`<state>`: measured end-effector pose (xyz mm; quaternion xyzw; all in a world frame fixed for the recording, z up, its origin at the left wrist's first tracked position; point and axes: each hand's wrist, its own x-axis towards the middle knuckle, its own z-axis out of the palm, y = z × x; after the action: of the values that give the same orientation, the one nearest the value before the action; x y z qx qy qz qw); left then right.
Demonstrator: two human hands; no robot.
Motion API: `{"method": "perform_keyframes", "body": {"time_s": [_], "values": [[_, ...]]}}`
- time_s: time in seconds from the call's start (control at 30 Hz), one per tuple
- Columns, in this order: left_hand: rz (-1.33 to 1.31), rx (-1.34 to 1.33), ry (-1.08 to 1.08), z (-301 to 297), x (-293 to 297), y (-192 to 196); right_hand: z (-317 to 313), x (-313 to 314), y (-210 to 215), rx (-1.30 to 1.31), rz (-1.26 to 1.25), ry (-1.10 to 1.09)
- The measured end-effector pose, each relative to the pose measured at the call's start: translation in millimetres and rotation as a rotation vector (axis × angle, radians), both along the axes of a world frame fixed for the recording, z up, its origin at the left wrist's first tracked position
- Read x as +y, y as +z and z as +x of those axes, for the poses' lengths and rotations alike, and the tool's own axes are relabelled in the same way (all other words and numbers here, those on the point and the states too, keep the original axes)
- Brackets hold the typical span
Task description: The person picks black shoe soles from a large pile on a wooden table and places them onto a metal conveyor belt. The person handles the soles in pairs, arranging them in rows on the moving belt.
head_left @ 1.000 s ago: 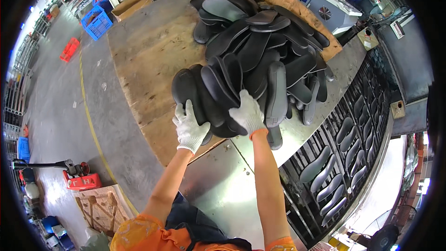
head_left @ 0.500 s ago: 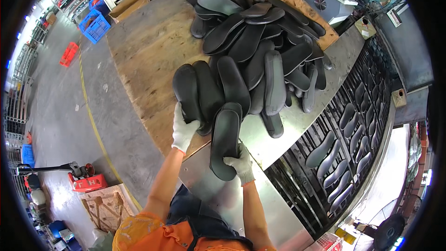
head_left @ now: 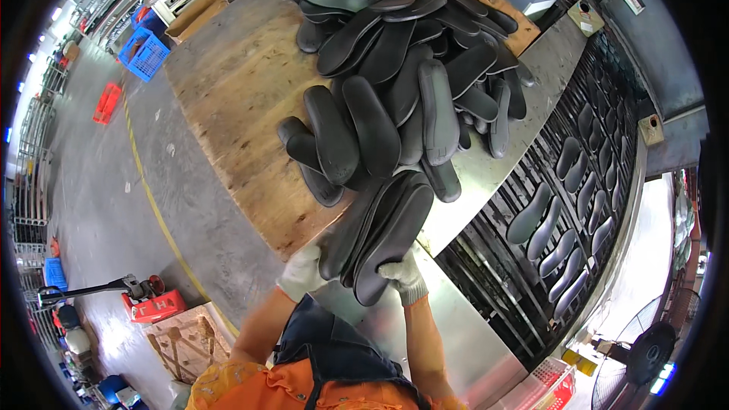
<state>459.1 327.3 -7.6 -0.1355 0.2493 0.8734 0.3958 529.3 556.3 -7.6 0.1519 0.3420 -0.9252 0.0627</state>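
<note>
Your right hand (head_left: 405, 275) is clamped on the near end of the insole bundle (head_left: 404, 220), thumb in front. Your left hand (head_left: 302, 269) meets its left side; its grip cannot be told. The bundle tilts before the metal surface (head_left: 456, 342), layers uneven. Caution: unequal pressure may let inner insoles slip. Bumping the pile (head_left: 389, 52) beyond could dislodge loose pieces.

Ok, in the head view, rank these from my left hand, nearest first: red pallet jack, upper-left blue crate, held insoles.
1. Held insoles: immediately right of your left hand.
2. Red pallet jack: left, on the floor.
3. Blue crate: farther off, upper left.
</note>
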Motion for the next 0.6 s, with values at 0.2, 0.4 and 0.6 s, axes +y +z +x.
{"method": "perform_keyframes", "body": {"time_s": [0.2,0.4,0.6], "values": [[0.099,-0.091,-0.274,14.4,8.8,-37.0,10.7,6.4,-39.4,-0.179,-0.116,-0.046],[-0.31,-0.012,-0.6,-3.5,21.2,-34.3,20.2,14.4,-53.4,-0.213,-0.344,-0.112],[-1.198,0.991,-0.462,-59.0,59.4,-9.3,42.8,28.6,-81.5,-0.085,-0.231,-0.236]]}}
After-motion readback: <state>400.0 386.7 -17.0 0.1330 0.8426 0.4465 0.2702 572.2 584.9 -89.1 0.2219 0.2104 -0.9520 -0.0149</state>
